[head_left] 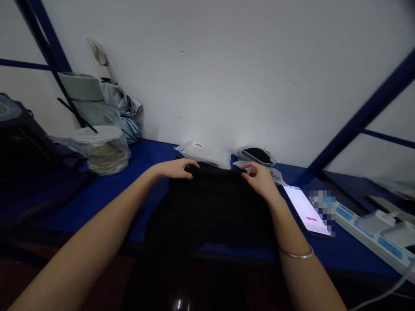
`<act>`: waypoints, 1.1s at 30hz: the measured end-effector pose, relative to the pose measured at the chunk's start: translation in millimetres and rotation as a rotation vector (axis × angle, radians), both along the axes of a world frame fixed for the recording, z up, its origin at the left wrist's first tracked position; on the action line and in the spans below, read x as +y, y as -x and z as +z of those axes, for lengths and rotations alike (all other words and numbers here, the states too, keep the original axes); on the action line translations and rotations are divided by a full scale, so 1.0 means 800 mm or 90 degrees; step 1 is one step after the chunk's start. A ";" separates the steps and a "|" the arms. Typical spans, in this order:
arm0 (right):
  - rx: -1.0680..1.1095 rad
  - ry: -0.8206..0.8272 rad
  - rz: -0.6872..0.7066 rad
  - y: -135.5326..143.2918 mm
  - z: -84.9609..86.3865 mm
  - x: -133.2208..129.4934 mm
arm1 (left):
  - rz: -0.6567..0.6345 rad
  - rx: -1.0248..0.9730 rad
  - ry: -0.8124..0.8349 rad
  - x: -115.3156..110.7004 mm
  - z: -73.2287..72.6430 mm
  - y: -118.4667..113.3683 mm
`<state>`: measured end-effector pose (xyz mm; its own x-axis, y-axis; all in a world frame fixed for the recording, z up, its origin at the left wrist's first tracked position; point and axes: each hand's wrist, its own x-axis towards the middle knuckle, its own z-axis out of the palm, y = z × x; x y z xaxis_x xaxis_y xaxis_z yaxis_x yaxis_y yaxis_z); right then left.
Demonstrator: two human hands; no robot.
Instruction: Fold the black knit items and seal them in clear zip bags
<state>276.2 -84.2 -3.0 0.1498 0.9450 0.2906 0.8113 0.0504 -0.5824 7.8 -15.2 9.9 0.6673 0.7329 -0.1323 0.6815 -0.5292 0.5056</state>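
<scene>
1. Now my left hand (177, 168) is at the black cloth (210, 203), thumb and index finger at its far edge; a dark gap shows between them, and I cannot tell whether they pinch it.
2. My right hand (262, 179) has thumb and index finger clamped on the same edge, nearer its right corner.
3. The cloth lies spread in front of me, over the near part of the blue table (152, 151).
4. Just beyond my fingers are 2 plastic packets: a labelled white packet (207, 153) and a clear-edged packet (257, 155) with something black inside.
5. Right of my forearm lies a lit phone (306, 209), beside a power strip (348, 220).
6. Farther left stands a bagged tub (108, 153).
</scene>
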 end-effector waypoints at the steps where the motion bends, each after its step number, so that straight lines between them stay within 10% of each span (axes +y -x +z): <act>1: 0.010 0.027 0.024 -0.001 0.002 -0.003 | 0.004 0.008 -0.021 0.001 -0.002 -0.001; 8: 0.037 0.158 0.145 -0.013 0.012 -0.013 | -0.032 -0.003 -0.157 -0.001 -0.014 -0.006; 18: -0.103 0.068 -0.103 -0.022 -0.010 0.006 | -0.006 0.076 -0.308 0.001 -0.020 -0.009; 33: -0.164 0.097 0.053 -0.022 -0.007 0.001 | 0.058 0.130 -0.314 0.001 -0.025 -0.010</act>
<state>293.5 -83.3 -8.7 0.0090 0.9866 0.1630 0.9301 0.0516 -0.3638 15.6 -14.2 -10.4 0.5946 0.7946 0.1227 0.7942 -0.6043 0.0646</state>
